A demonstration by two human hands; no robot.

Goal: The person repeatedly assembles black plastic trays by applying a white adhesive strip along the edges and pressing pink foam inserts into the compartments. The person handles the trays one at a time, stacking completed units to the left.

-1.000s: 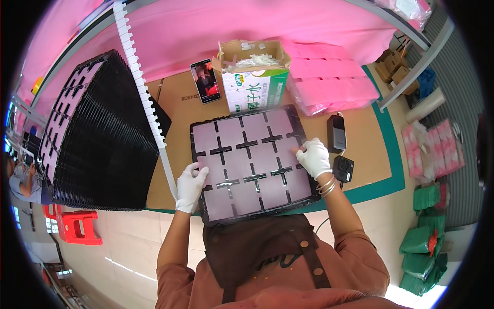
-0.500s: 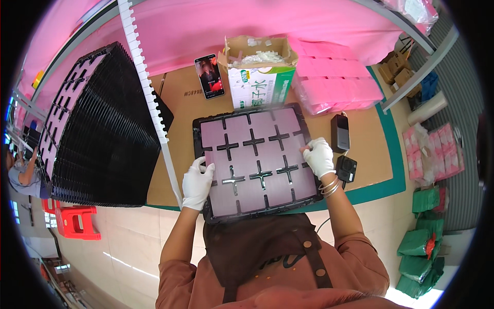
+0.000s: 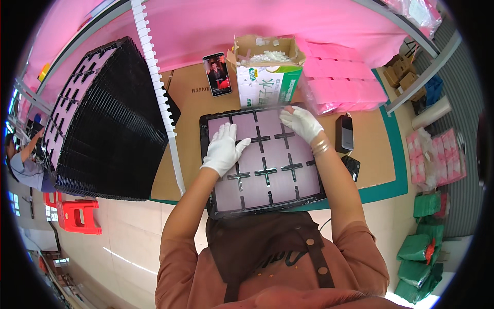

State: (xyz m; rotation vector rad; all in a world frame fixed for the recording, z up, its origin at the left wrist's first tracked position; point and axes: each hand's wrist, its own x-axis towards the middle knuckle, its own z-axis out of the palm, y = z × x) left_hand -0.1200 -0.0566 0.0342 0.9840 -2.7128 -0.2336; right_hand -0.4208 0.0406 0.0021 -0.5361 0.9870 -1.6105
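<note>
1. Bright, even overhead light; colours are vivid and shadows soft.
2. Faint glare sits on the glossy black tray.
3. Fisheye distortion bends straight edges toward the dark circular rim.
4. The centre is sharp; the margins are slightly soft.

Brown cardboard-covered worktop edged in teal, backed by a pink sheet hung along the rear. Pale tiled floor below, glossy with reflected daylight. Red plastic stool at lower left, beside a tall stack of black trays. Grey metal shelf rails at right, with green packets piled on the floor beneath.
</note>
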